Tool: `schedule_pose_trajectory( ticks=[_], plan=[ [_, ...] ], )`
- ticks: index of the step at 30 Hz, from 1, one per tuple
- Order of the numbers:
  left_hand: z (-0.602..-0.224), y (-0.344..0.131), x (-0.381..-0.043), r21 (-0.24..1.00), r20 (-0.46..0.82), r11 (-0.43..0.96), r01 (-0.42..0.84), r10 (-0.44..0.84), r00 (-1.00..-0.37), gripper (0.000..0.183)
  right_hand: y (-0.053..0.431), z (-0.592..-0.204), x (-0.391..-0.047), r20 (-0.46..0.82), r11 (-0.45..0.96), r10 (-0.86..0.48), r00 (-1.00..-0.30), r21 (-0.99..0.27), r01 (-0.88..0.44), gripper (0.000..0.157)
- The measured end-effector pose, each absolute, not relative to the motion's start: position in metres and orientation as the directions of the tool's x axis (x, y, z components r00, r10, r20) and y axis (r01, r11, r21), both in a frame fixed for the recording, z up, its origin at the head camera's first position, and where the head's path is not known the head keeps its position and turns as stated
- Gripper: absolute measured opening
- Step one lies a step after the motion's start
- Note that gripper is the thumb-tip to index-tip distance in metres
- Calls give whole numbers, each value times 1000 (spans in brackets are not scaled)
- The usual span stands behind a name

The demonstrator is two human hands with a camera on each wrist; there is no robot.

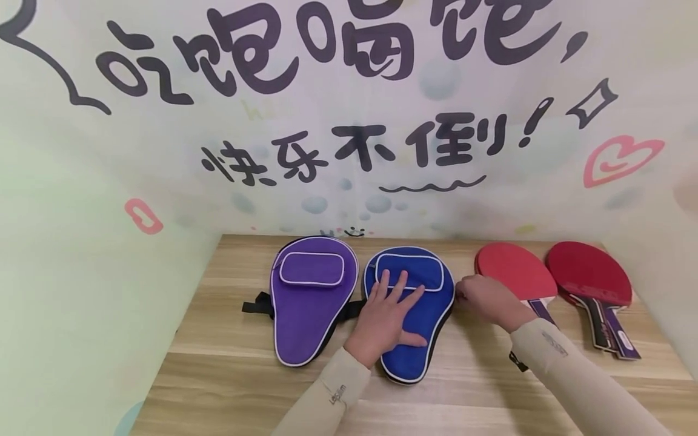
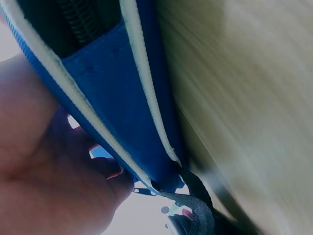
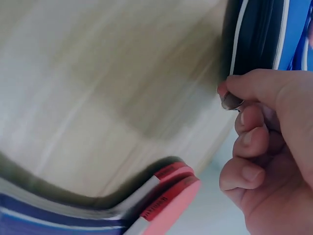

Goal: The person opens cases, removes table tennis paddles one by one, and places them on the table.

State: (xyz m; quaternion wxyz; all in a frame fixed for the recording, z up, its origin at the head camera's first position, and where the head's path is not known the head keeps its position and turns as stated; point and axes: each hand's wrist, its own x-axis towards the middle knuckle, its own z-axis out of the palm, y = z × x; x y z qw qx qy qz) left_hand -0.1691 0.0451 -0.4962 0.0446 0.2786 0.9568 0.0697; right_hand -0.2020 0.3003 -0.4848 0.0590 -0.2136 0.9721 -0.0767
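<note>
A blue table tennis paddle case with white piping lies pocket side up in the head view. My left hand rests on its front with the fingers spread. At the case's right edge, my right hand pinches a small metal zipper pull between thumb and index finger, seen in the right wrist view; the other fingers are curled. In the left wrist view, the case's blue side panel shows beside my palm, with a stretch of zipper above it.
A purple paddle case lies to the left, with black straps between the cases. Red paddles lie right of my right hand, and darker red ones farther right. A printed wall stands behind the wooden table.
</note>
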Motion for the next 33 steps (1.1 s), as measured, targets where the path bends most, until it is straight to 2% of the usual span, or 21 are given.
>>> schedule_pose_trajectory(
  ticks=[11,17,23,28,33],
  plan=[
    [-500,47,-172,156,-57,842,516,529,-847,87,302,-499,-173,-20,881,-431,-902,-223,-416,1],
    [-499,45,-173,169,-58,838,520,535,-843,79,296,-505,-153,81,831,-511,-856,-207,-516,9],
    [-496,45,-173,176,-56,834,523,539,-841,75,282,-506,-134,135,787,-549,-825,-249,-565,8],
    [-497,46,-174,187,-58,835,517,535,-843,76,271,-506,-116,117,751,-584,-803,-297,-589,8],
    [-497,44,-172,183,-51,835,519,535,-843,76,256,-503,-97,16,734,-598,-801,-391,-556,2]
  ],
)
